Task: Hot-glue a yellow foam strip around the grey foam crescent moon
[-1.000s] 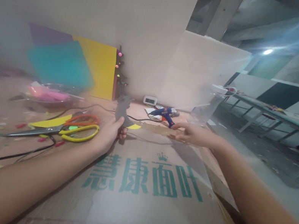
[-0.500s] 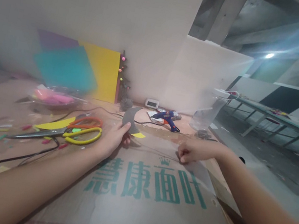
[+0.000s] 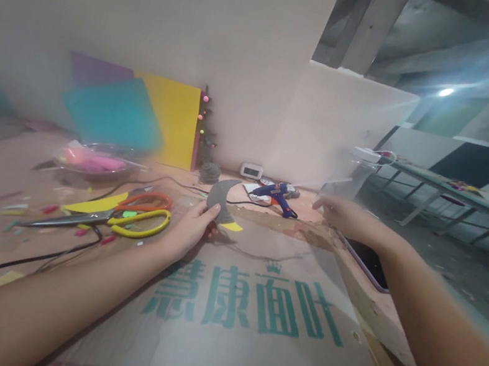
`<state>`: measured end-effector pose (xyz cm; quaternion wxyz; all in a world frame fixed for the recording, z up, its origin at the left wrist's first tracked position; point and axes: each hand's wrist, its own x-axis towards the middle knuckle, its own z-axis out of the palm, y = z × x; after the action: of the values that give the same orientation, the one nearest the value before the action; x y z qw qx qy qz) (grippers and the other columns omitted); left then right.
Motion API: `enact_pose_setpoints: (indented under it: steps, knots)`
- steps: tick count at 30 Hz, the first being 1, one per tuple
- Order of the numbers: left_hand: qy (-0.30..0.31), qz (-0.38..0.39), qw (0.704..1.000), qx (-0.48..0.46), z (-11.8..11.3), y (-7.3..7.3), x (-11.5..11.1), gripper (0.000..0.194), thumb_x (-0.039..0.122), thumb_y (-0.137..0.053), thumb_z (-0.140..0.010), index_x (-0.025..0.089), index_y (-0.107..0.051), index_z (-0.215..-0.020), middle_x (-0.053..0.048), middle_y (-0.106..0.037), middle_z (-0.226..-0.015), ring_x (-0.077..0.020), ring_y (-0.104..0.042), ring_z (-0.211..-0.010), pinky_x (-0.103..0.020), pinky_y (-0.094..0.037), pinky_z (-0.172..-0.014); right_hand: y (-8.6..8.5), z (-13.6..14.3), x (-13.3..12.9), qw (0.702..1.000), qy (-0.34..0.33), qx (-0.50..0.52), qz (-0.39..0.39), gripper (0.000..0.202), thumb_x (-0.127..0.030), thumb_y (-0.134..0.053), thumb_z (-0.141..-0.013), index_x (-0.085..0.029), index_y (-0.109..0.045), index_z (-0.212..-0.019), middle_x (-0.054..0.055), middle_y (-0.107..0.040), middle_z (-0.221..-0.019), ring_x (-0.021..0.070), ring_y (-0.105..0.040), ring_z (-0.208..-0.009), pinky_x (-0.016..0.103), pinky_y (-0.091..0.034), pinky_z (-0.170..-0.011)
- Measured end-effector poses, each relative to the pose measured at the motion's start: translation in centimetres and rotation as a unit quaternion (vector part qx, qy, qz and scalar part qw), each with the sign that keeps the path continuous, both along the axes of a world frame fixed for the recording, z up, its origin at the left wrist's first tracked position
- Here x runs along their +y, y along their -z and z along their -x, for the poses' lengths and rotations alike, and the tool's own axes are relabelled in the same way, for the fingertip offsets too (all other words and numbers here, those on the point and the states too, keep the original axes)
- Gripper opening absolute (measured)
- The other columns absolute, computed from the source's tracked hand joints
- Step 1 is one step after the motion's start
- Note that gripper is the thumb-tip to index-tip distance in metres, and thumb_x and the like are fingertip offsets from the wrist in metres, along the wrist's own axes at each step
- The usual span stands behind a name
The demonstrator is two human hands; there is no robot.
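Note:
My left hand (image 3: 192, 232) pinches a grey felt-like crescent (image 3: 219, 196) with a small yellow piece (image 3: 232, 226) at its lower end, held just above the printed woven sack (image 3: 251, 361). My right hand (image 3: 346, 219) is stretched out over the far right edge of the work surface, in front of the clear plastic container (image 3: 353, 176). Its index finger reaches out to the left; the other fingers are partly hidden beneath and blurred, and I see nothing between them. A thin dark strand (image 3: 260, 255) lies on the sack between my hands.
Large scissors (image 3: 96, 217) with orange and yellow handles lie left, over yellow sheet and scraps. A blue glue gun (image 3: 277, 195) rests behind, by a small white digital clock (image 3: 251, 170). A phone (image 3: 365, 264) lies under my right forearm. Coloured sheets (image 3: 115, 110) lean at the back.
My right hand has moved up and away from the sack towards the plastic container, its closed fingers loosening and the index extending. More of the phone shows. My left hand keeps the crescent.

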<state>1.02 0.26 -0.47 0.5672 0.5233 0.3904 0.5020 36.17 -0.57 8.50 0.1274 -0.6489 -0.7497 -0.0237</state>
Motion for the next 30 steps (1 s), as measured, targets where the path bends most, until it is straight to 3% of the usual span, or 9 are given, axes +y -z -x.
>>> enact_pose_setpoints:
  steps: [4, 10, 15, 18, 22, 25, 28, 30]
  knots:
    - [0.002, -0.006, 1.000, 0.009, 0.0, -0.3, -0.2, 0.039, 0.052, -0.068, -0.072, 0.015, -0.059, -0.080, 0.003, -0.056, -0.058, -0.0103, -0.050, -0.048, -0.022, -0.038, -0.046, 0.3, -0.5, 0.6, 0.999, 0.001, -0.035, 0.003, 0.034, -0.008, -0.046, -0.066, -0.020, -0.066, -0.090, 0.004, -0.058, -0.078, 0.0168, -0.052, -0.066, 0.027, -0.035, -0.059]
    - [0.006, -0.006, 1.000, 0.015, 0.0, -0.2, 0.0, 0.041, 0.054, -0.068, -0.070, 0.016, -0.058, -0.081, 0.003, -0.056, -0.058, -0.0103, -0.050, -0.049, -0.021, -0.038, -0.046, 0.5, -0.7, 0.8, 0.999, 0.002, -0.027, -0.032, 0.035, -0.008, -0.046, -0.062, -0.020, -0.065, -0.090, 0.002, -0.053, -0.074, 0.0163, -0.050, -0.064, 0.027, -0.035, -0.059]
    - [0.005, -0.020, 0.999, 0.026, 0.0, 0.3, 0.2, 0.039, 0.053, -0.067, -0.073, 0.017, -0.057, -0.079, 0.003, -0.054, -0.057, -0.0106, -0.049, -0.048, -0.022, -0.038, -0.047, 1.7, -1.3, 1.8, 0.997, -0.026, -0.041, -0.064, 0.035, -0.004, -0.046, -0.059, -0.019, -0.061, -0.087, 0.006, -0.056, -0.086, 0.0193, -0.052, -0.075, 0.028, -0.037, -0.065]
    - [0.006, -0.027, 0.999, 0.029, 0.0, 0.5, 0.3, 0.036, 0.052, -0.066, -0.076, 0.017, -0.057, -0.078, 0.004, -0.054, -0.057, -0.0107, -0.050, -0.049, -0.022, -0.038, -0.047, 2.5, -1.0, 1.9, 0.996, -0.040, -0.051, -0.062, 0.033, -0.004, -0.046, -0.063, -0.020, -0.060, -0.088, 0.007, -0.059, -0.096, 0.0204, -0.054, -0.079, 0.030, -0.039, -0.070]
    - [0.009, -0.034, 0.999, 0.034, 0.0, 0.8, 0.4, 0.035, 0.051, -0.065, -0.077, 0.017, -0.055, -0.075, 0.004, -0.053, -0.054, -0.0105, -0.048, -0.048, -0.022, -0.037, -0.048, 3.8, 0.6, 1.8, 0.996, -0.014, -0.031, -0.081, 0.022, -0.013, -0.045, -0.080, -0.020, -0.063, -0.090, 0.009, -0.063, -0.099, 0.0233, -0.058, -0.088, 0.034, -0.044, -0.079]
    - [0.011, -0.043, 0.998, 0.042, 0.1, 0.8, 0.5, 0.036, 0.052, -0.065, -0.077, 0.018, -0.054, -0.071, 0.003, -0.052, -0.053, -0.0109, -0.048, -0.048, -0.022, -0.036, -0.048, 5.3, 1.8, 2.1, 0.995, 0.013, 0.026, -0.099, 0.028, -0.025, -0.048, -0.087, -0.017, -0.063, -0.109, 0.013, -0.064, -0.112, 0.0259, -0.061, -0.096, 0.038, -0.047, -0.085]
    - [0.016, -0.054, 0.997, 0.052, 0.1, 0.9, 0.5, 0.037, 0.053, -0.063, -0.078, 0.017, -0.055, -0.072, 0.004, -0.052, -0.054, -0.0110, -0.049, -0.049, -0.022, -0.037, -0.048, 7.0, 2.5, 2.9, 0.991, 0.016, 0.110, -0.074, 0.057, -0.036, -0.054, -0.087, -0.012, -0.045, -0.137, 0.020, -0.055, -0.133, 0.0311, -0.058, -0.115, 0.043, -0.047, -0.095]
    - [0.020, -0.059, 0.996, 0.057, 0.1, 0.9, 0.6, 0.037, 0.053, -0.062, -0.078, 0.017, -0.055, -0.074, 0.004, -0.052, -0.055, -0.0110, -0.049, -0.050, -0.021, -0.036, -0.048, 7.9, 2.9, 3.5, 0.984, 0.011, 0.168, -0.055, 0.067, -0.040, -0.054, -0.087, -0.011, -0.035, -0.145, 0.020, -0.048, -0.143, 0.0306, -0.053, -0.125, 0.042, -0.045, -0.100]
